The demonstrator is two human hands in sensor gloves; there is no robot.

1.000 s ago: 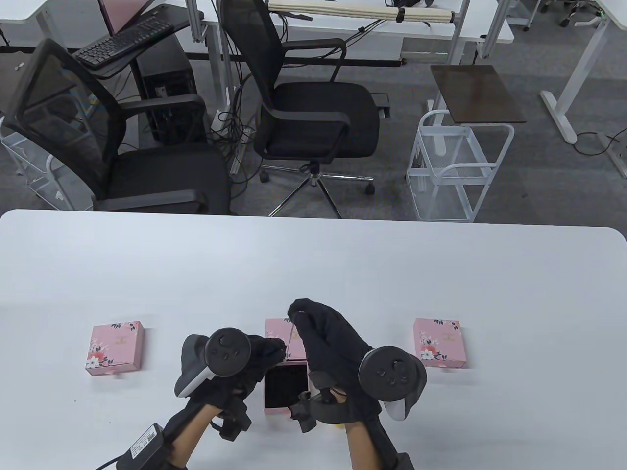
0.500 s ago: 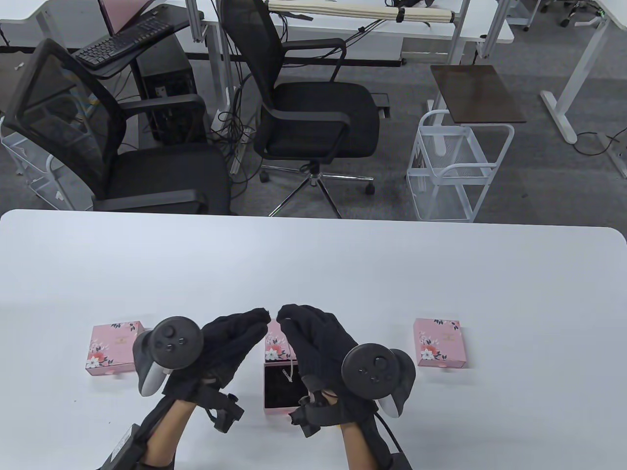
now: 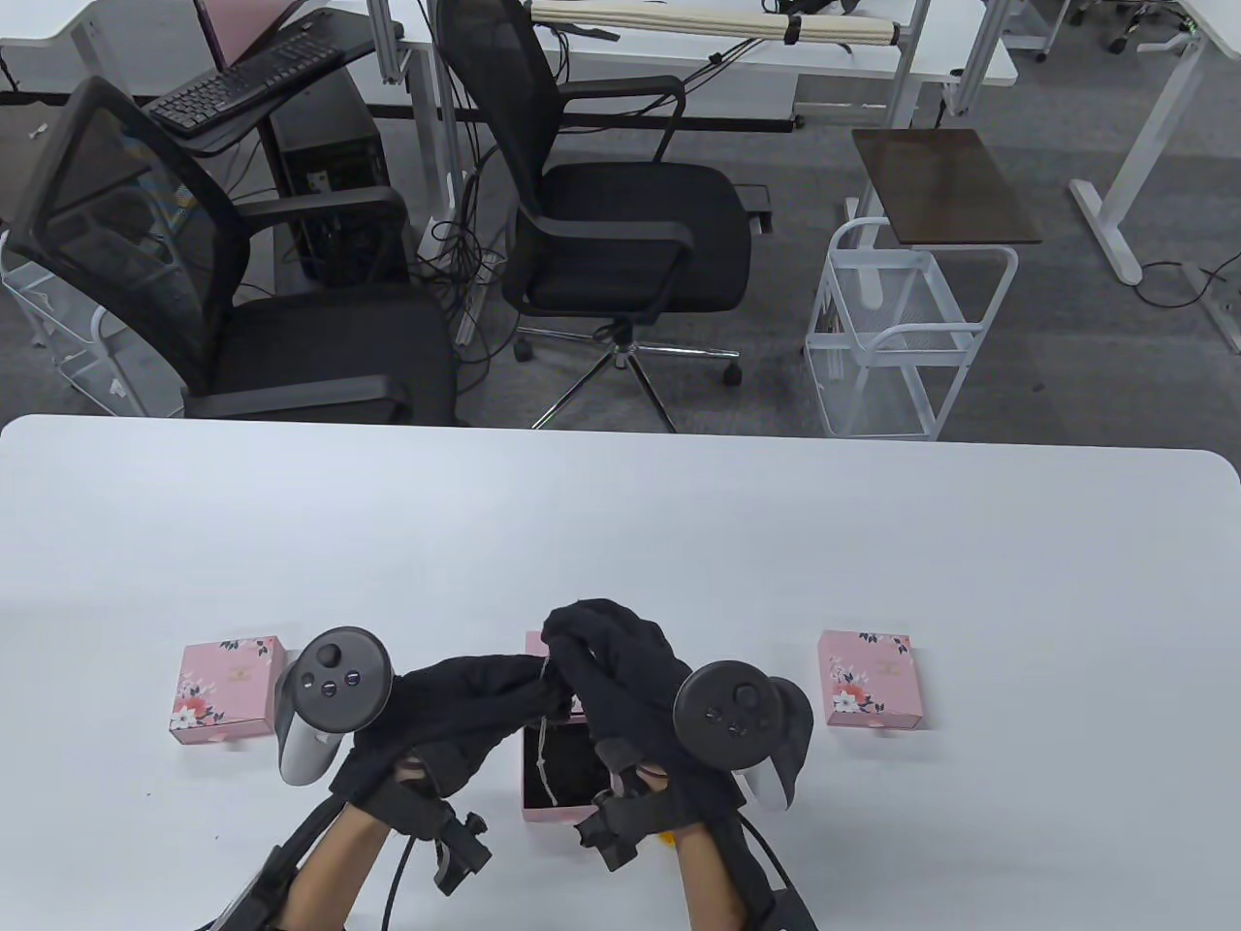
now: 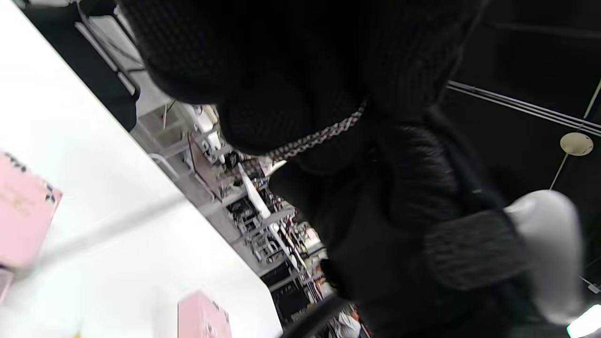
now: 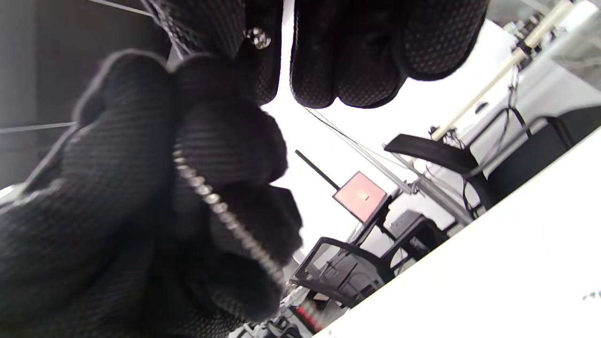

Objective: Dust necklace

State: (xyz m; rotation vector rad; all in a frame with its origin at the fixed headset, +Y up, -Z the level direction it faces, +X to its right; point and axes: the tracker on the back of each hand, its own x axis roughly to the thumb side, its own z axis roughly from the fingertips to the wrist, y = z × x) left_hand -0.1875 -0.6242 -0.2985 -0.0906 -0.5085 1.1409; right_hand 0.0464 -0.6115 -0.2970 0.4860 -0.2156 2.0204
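Observation:
A thin silver necklace chain [image 3: 541,742] hangs from where my two gloved hands meet, down into the open pink box's black tray [image 3: 572,776]. My left hand [image 3: 531,679] reaches in from the left and holds the chain between its fingers; the left wrist view shows the chain [image 4: 319,136] running between them. My right hand [image 3: 567,645] is curled above the box and pinches the chain's upper end. In the right wrist view the chain [image 5: 220,206] lies across the left glove, with a small silver bead [image 5: 256,37] at my right fingertips.
A closed pink floral box [image 3: 229,689] lies to the left and another [image 3: 870,679] to the right. The open box's pink sleeve [image 3: 535,645] shows behind my hands. Office chairs and a white wire cart stand beyond the table's far edge [image 3: 620,432].
My left hand has moved right and lower, from fingertip contact to gripping at my right fingers. The chain now hangs farther left over the tray.

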